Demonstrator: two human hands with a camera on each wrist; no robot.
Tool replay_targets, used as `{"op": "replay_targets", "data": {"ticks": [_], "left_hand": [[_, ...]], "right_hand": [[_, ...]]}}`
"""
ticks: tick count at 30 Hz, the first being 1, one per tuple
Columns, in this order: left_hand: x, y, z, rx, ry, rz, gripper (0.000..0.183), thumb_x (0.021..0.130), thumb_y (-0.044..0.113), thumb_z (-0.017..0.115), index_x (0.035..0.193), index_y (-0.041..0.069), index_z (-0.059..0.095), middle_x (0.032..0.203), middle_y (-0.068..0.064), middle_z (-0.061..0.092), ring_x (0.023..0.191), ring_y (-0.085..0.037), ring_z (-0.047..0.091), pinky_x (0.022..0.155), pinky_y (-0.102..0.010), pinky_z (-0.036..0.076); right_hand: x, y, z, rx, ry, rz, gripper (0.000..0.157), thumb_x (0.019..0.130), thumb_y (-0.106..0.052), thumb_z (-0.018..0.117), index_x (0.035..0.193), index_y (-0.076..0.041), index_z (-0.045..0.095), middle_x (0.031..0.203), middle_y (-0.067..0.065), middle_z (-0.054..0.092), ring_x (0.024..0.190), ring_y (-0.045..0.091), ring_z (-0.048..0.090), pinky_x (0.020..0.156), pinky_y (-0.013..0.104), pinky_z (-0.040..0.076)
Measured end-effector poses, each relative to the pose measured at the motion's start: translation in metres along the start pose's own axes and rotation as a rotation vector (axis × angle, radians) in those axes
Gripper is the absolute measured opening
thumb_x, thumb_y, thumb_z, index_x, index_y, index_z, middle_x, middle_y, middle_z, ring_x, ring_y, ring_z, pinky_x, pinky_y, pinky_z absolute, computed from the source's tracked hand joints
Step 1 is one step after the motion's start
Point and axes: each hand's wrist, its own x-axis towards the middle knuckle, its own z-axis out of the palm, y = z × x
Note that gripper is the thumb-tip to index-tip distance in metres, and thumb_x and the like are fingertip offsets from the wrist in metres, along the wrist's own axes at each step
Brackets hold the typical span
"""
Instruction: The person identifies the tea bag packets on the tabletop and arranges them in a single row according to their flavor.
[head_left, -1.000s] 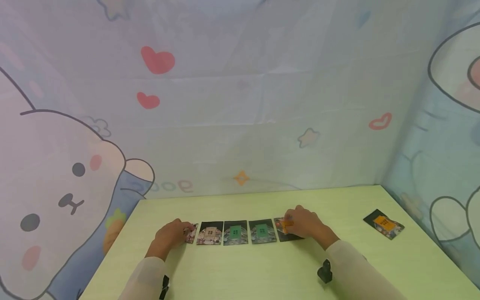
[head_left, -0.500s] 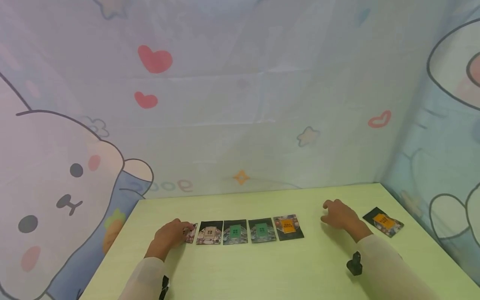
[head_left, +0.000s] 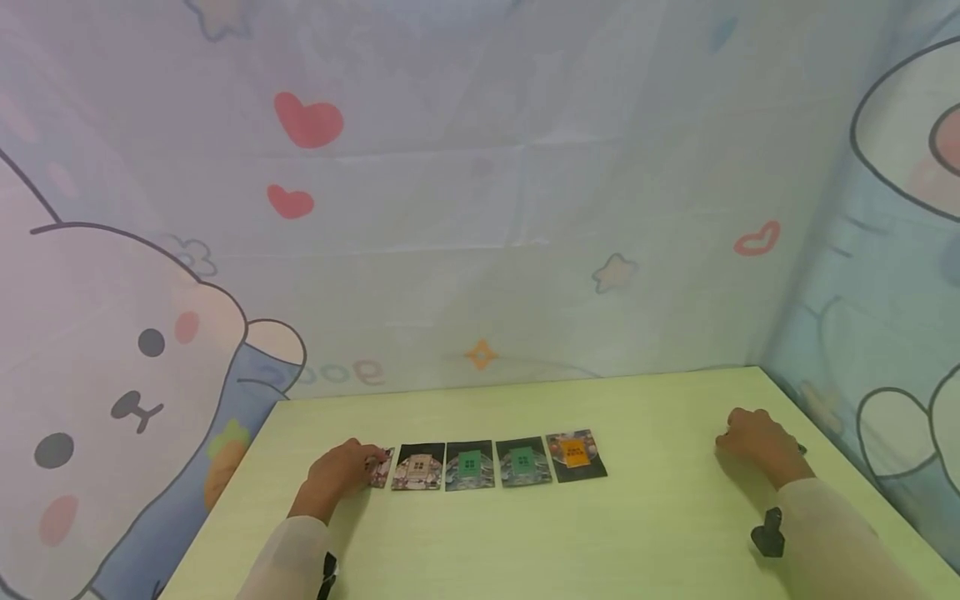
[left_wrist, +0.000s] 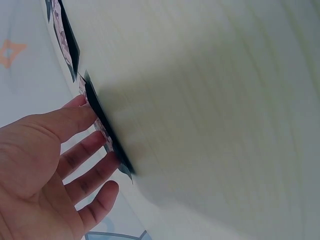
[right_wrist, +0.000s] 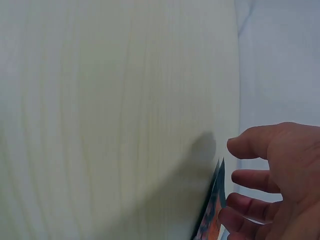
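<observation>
My left hand (head_left: 335, 477) rests its fingertips and thumb on the printed face of the leftmost flat sachet (head_left: 382, 470), covering most of it in the head view. In the left wrist view that sachet (left_wrist: 107, 132) lies under fairly straight fingers. At the far right, my right hand (head_left: 757, 446) is over a black sachet with an orange label, hiding nearly all of it. The right wrist view shows this sachet (right_wrist: 212, 215) beside the lower fingers, while the thumb and index finger stand apart with nothing between them.
To the right of the left hand, a row holds a sachet with a beige label (head_left: 417, 467), two with green labels (head_left: 470, 465) and one with an orange label (head_left: 576, 454). Behind the pale table (head_left: 480, 542) hangs a cartoon-print cloth (head_left: 480, 208).
My right hand has left the orange-labelled sachet at the row's right end and moved right, over the separate sachet. The left hand stays where it was.
</observation>
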Motion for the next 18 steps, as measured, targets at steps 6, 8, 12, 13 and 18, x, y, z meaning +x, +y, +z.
{"op": "replay_targets", "data": {"ticks": [6,8,12,13,18], "left_hand": [[0.001,-0.002,0.001,-0.004,0.01,0.007,0.029,0.099,0.012,0.063,0.123,0.024,0.074,0.111,-0.014,0.065,0.096,-0.033,0.068,0.08,-0.052,0.057],[0.001,-0.003,0.002,-0.004,0.013,0.008,0.029,0.099,0.012,0.063,0.123,0.024,0.074,0.111,-0.014,0.065,0.095,-0.033,0.068,0.08,-0.052,0.057],[0.0,-0.002,0.002,-0.001,0.014,0.008,0.029,0.099,0.013,0.063,0.123,0.024,0.074,0.111,-0.013,0.066,0.094,-0.033,0.068,0.08,-0.052,0.058],[0.0,-0.002,0.002,-0.002,0.015,0.007,0.029,0.098,0.013,0.063,0.123,0.024,0.074,0.111,-0.013,0.066,0.094,-0.032,0.068,0.08,-0.052,0.058],[-0.002,-0.001,0.002,-0.011,0.021,0.006,0.028,0.098,0.013,0.064,0.122,0.024,0.074,0.111,-0.013,0.066,0.092,-0.031,0.068,0.079,-0.051,0.058]], "right_hand": [[-0.007,0.016,-0.005,0.001,-0.023,0.074,0.039,0.09,-0.027,0.054,0.107,0.008,0.057,0.102,0.033,0.052,0.08,0.039,0.052,0.068,0.06,0.044],[-0.008,0.02,-0.005,-0.004,-0.028,0.089,0.045,0.09,-0.026,0.054,0.114,0.011,0.056,0.108,0.039,0.049,0.082,0.044,0.053,0.069,0.062,0.045],[-0.008,0.026,-0.002,-0.002,-0.021,0.112,0.046,0.088,-0.024,0.054,0.118,0.012,0.054,0.111,0.043,0.046,0.087,0.051,0.054,0.071,0.067,0.045],[-0.008,0.028,-0.001,0.0,-0.015,0.115,0.046,0.088,-0.024,0.054,0.118,0.011,0.054,0.11,0.043,0.046,0.087,0.053,0.054,0.071,0.067,0.045],[-0.006,0.032,0.001,0.004,-0.006,0.116,0.046,0.088,-0.024,0.054,0.119,0.011,0.055,0.108,0.044,0.044,0.092,0.062,0.049,0.073,0.071,0.043]]}}
